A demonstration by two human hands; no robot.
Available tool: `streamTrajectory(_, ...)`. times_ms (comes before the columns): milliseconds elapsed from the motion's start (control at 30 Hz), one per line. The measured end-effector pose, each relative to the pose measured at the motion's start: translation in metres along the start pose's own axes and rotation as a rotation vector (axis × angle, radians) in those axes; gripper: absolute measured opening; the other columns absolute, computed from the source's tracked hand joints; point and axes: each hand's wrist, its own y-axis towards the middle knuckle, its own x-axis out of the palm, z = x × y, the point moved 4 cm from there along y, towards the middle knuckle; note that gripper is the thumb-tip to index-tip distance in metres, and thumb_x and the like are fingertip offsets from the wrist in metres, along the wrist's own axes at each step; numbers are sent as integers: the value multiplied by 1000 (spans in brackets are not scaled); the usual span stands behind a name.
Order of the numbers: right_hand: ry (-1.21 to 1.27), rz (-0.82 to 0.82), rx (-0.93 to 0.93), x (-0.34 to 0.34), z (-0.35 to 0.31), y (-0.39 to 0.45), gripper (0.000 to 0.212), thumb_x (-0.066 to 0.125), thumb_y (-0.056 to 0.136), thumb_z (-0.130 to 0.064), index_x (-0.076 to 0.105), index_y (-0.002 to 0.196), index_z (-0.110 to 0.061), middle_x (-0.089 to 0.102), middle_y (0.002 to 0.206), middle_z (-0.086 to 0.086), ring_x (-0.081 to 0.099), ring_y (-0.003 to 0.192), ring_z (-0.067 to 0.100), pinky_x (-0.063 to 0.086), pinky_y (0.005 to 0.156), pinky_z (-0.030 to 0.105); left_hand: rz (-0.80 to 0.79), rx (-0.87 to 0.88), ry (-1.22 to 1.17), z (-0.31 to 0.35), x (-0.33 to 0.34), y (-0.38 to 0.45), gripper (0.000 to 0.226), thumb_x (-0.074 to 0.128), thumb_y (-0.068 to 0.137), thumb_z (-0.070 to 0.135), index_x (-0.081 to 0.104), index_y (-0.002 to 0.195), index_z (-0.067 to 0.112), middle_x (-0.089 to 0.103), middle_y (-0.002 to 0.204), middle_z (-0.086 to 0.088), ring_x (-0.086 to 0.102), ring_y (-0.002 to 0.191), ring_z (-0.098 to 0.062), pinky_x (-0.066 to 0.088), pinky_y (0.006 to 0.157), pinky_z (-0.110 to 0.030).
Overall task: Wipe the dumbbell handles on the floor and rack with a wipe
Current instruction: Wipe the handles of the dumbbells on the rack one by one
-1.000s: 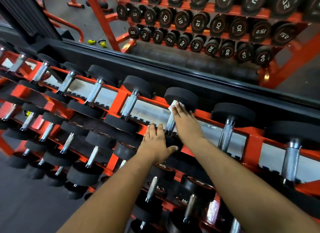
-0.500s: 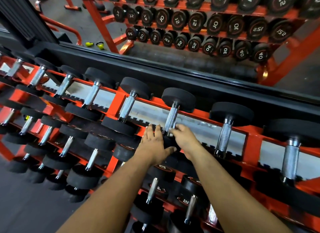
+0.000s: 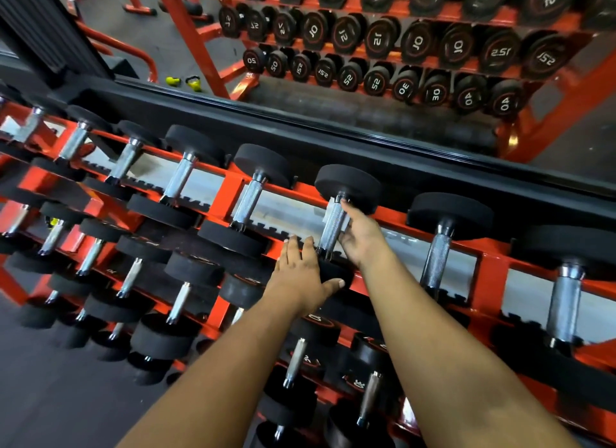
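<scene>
Steel dumbbell handle [image 3: 333, 226], front-to-back across rack [image 3: 233, 189]

The right hand [image 3: 361, 236] hid most of the wipe [image 3: 328, 209]; beside it, the rack [image 3: 485, 264] ran past the frame's edges.

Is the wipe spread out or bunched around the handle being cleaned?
Wrapped round it: the wipe shows white on both sides of the handle, under the right hand.

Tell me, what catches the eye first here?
Two bare arms reach to the orange rack: the right hand wraps a white wipe around a chrome dumbbell handle, and the left hand lies flat on its near black head. Above, a mirror reflects numbered dumbbells.
</scene>
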Motion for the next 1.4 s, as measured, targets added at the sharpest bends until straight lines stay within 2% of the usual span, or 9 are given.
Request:
streamTrajectory(167,-500,111,-226,-18,15,-17,14,62,97,-13,72,104,-19,75,103,1,70,100,23,57,93,46,12,19,17,-2,2,2,111,54,91,70,-12,160,14,-16,167,-19,-16,155,-31,3,127,-46)
streamTrajectory(300,-1267,276,-735,-4,-12,-32,44,47,103,-11,53,145,-24,69,121,11,65,109,31,52,86,36,31,26,-3,1,2,-1,110,56,91,67,-11,161,15,-16,167,-18,-16,155,-31,3,127,-47)
streamTrajectory(400,-1782,66,-772,-1,-2,-42,60,40,104,-7,24,160,-22,43,155,13,48,136,35,42,107,42,35,28,-15,0,1,-2,110,56,91,67,-11,161,15,-17,167,-17,-17,155,-30,2,126,-46)
streamTrajectory(500,-2025,-294,-1030,-8,5,-46,65,45,98,-2,29,159,-19,24,165,1,22,153,23,12,123,34,43,38,-21,-1,3,0,110,57,91,66,-10,161,15,-17,167,-19,-17,155,-31,2,127,-47)
streamTrajectory(600,-2277,-259,-1219,-8,-17,-35,73,49,90,-2,29,158,-20,23,166,-1,19,154,22,19,123,45,48,43,-21,-1,3,0,110,56,91,67,-11,161,15,-17,167,-19,-17,155,-32,2,127,-48)
streamTrajectory(667,-2298,-143,-1167,-2,-22,-34,69,49,91,-3,33,157,-16,27,165,2,21,153,24,21,122,46,43,44,-24,-1,4,0,111,56,90,67,-12,160,15,-17,167,-19,-18,155,-32,2,127,-48)
streamTrajectory(900,-2092,-594,-991,-8,4,-62,50,43,98,-16,51,147,-21,46,154,-3,35,148,17,27,122,37,67,60,-48,-1,7,-1,111,59,90,64,-11,161,15,-16,167,-20,-16,155,-33,2,127,-47)
streamTrajectory(1267,-1472,-71,-981,-131,-55,-129,62,50,89,14,57,141,-18,52,148,-2,44,140,14,35,119,38,309,63,-77,36,29,-42,100,53,94,65,-1,162,14,-15,166,-24,-19,154,-36,-1,126,-53)
streamTrajectory(1400,-1523,-110,-964,-172,-63,-134,54,50,95,7,56,143,-18,49,151,0,39,144,15,31,121,37,274,118,-103,92,67,-61,101,46,94,70,-4,162,14,-20,166,-21,-25,152,-33,-8,123,-51)
